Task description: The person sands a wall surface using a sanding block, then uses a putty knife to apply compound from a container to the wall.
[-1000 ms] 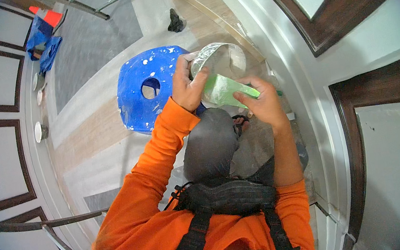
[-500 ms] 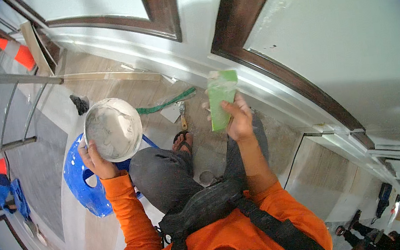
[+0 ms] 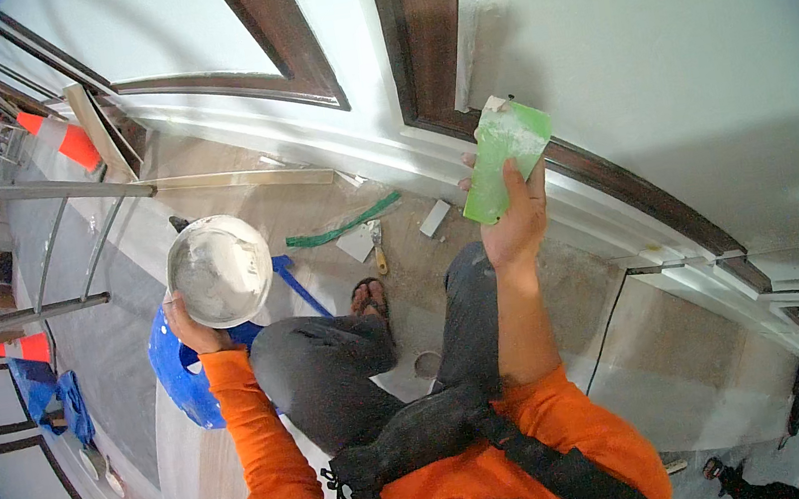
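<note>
My left hand is closed on the lower left rim of a round white tub. Pale, pasty putty coats the tub's inside and lies thicker toward its right side. In my right hand is a flat green plastic spreader, gripped with the thumb across its face. White putty smears its upper half, and a small lump sits on its top left corner. The spreader is held up in front of the dark brown moulding of the wall panel; whether it touches the wall I cannot tell.
Beneath the tub stands a blue paint-spotted plastic stool. A putty knife, a green strip and white offcuts lie on the floor. Metal rails and orange cones are at the left. Someone's dark-clothed legs show at lower right.
My right hand has carried the spreader to the right and slightly upward, tilting it clockwise. The tub stays in my left hand, a little lower and further left. The whole view has shifted.
</note>
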`<move>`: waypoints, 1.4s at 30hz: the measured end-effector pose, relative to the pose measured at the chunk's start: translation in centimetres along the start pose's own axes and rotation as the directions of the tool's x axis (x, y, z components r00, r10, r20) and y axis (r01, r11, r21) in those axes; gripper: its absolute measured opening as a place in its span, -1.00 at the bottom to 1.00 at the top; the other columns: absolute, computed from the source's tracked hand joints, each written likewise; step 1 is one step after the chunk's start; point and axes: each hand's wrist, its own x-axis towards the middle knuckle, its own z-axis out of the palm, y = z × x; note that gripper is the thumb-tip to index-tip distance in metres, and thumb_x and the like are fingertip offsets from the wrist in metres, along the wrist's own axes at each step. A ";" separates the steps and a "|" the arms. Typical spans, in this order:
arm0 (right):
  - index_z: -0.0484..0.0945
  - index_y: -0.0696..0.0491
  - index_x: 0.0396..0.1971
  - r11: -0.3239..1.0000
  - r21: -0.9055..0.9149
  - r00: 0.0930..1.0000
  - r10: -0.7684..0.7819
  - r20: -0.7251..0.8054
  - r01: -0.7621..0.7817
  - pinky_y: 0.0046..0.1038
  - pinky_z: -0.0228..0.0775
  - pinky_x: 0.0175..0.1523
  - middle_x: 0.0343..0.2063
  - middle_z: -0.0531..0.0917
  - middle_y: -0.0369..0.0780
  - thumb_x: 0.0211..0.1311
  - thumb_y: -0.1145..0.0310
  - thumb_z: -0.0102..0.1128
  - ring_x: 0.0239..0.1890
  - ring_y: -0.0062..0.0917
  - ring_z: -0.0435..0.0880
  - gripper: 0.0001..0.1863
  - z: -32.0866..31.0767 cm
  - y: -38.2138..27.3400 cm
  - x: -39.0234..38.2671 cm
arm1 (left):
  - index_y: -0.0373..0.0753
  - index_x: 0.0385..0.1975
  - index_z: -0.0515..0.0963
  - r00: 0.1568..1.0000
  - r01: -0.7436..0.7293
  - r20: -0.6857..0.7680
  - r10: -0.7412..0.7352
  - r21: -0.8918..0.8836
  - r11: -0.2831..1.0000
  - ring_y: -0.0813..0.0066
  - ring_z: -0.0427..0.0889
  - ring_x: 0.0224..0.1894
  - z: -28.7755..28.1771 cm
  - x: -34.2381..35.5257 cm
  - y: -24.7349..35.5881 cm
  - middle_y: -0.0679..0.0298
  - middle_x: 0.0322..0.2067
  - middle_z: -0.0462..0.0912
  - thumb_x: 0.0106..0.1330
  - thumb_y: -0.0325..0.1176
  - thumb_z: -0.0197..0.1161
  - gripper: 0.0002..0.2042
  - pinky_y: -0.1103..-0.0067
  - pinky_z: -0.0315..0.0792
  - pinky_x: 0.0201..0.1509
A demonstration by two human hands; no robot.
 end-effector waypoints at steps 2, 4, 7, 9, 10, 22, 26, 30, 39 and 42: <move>0.25 0.03 0.51 0.999 -0.030 1.000 -0.011 0.000 0.011 -0.32 0.60 0.02 0.30 0.59 -0.04 0.67 0.15 -0.02 0.11 -0.32 0.70 -0.44 -0.2 0.3 -0.2 | -0.37 0.00 0.59 0.992 -0.120 0.062 0.109 0.240 0.963 0.34 0.68 0.02 -2.8 2.0 -0.7 0.13 -0.03 0.67 0.56 -0.29 0.07 -0.72 0.39 0.57 0.14; 0.26 0.03 0.52 1.000 0.009 0.999 -0.010 0.033 0.009 -0.35 0.58 0.02 0.30 0.59 -0.05 0.69 0.02 -0.06 0.12 -0.34 0.69 -0.40 0.9 0.9 -0.3 | -0.37 0.04 0.58 0.972 -0.233 0.050 0.228 0.296 0.926 0.33 0.67 0.06 -11.0 7.1 -1.9 0.14 0.00 0.66 0.55 -0.28 0.08 -0.71 0.36 0.57 0.17; 0.27 0.04 0.53 0.999 0.016 0.998 -0.051 0.032 0.050 -0.39 0.57 0.05 0.30 0.60 -0.05 0.69 -0.10 -0.12 0.14 -0.38 0.67 -0.34 0.5 1.7 0.2 | -0.37 0.05 0.57 0.986 -0.166 0.060 0.156 0.264 0.950 0.30 0.68 0.09 -13.6 9.0 -1.6 0.12 0.03 0.66 0.55 -0.28 0.09 -0.70 0.32 0.57 0.23; 0.26 0.06 0.53 0.994 -0.073 0.996 -0.083 -0.023 0.081 -0.40 0.57 0.06 0.30 0.59 -0.06 0.69 -0.14 -0.16 0.16 -0.40 0.65 -0.31 1.1 1.9 0.6 | -0.39 0.21 0.52 0.998 0.027 0.058 -0.032 0.084 0.996 0.15 0.65 0.22 -13.4 9.3 -1.4 0.02 0.18 0.63 0.57 -0.20 0.04 -0.58 0.21 0.53 0.34; 0.27 0.08 0.52 0.985 -0.099 0.988 -0.144 -0.050 0.139 -0.40 0.57 0.09 0.31 0.58 -0.06 0.69 -0.14 -0.17 0.17 -0.41 0.64 -0.30 1.6 2.0 1.1 | -0.39 0.26 0.50 0.989 0.109 0.104 -0.108 -0.008 0.994 0.11 0.63 0.25 -10.6 8.2 -0.9 0.00 0.22 0.62 0.57 -0.17 0.02 -0.54 0.19 0.52 0.36; 0.22 0.22 0.55 0.743 -0.521 0.767 -0.598 -0.234 0.420 -0.27 0.45 0.33 0.35 0.43 0.02 0.69 0.14 -0.06 0.31 -0.26 0.49 -0.36 10.8 6.9 3.4 | -0.45 0.38 0.43 0.848 0.411 0.359 -0.389 0.019 0.912 0.08 0.60 0.31 0.2 14.0 -1.5 -0.03 0.30 0.59 0.54 -0.08 -0.04 -0.39 0.20 0.48 0.40; 0.24 0.25 0.53 0.568 -0.722 0.642 -0.733 -0.225 0.395 -0.21 0.28 0.42 0.30 0.44 0.08 0.66 0.22 0.00 0.31 -0.16 0.48 -0.38 13.0 8.5 5.2 | -0.45 0.34 0.47 0.838 0.325 0.423 -0.344 0.120 0.938 0.16 0.64 0.26 2.4 16.0 -5.4 0.01 0.26 0.61 0.55 -0.16 0.00 -0.46 0.29 0.52 0.34; 0.27 0.27 0.51 0.501 -0.816 0.602 -0.758 -0.253 0.288 -0.19 0.23 0.43 0.18 0.47 0.16 0.66 0.24 -0.01 0.28 -0.08 0.47 -0.40 15.1 8.1 5.7 | -0.43 0.25 0.54 0.804 0.249 0.487 -0.341 0.244 0.937 0.26 0.66 0.15 2.9 15.6 -6.2 0.07 0.15 0.65 0.51 -0.30 0.08 -0.57 0.36 0.54 0.25; 0.43 0.21 0.43 0.565 -0.800 0.781 -0.586 -0.218 0.201 -0.28 0.38 0.28 0.08 0.62 0.02 0.69 0.17 -0.04 0.08 -0.28 0.59 -0.47 12.5 5.4 3.4 | -0.40 0.12 0.56 0.767 0.283 0.489 -0.415 0.323 0.903 0.33 0.64 0.07 3.9 14.9 -5.2 0.13 0.02 0.65 0.50 -0.32 0.06 -0.65 0.39 0.53 0.20; 0.47 0.22 0.39 0.573 -0.777 0.847 -0.522 -0.103 0.259 -0.37 0.46 0.16 0.01 0.70 -0.10 0.71 0.12 -0.08 -0.04 -0.43 0.63 -0.46 9.6 3.6 1.9 | -0.39 0.09 0.58 0.750 0.242 0.528 -0.399 0.342 0.908 0.31 0.65 0.06 3.5 15.3 -5.9 0.12 0.01 0.67 0.52 -0.26 0.06 -0.65 0.38 0.54 0.17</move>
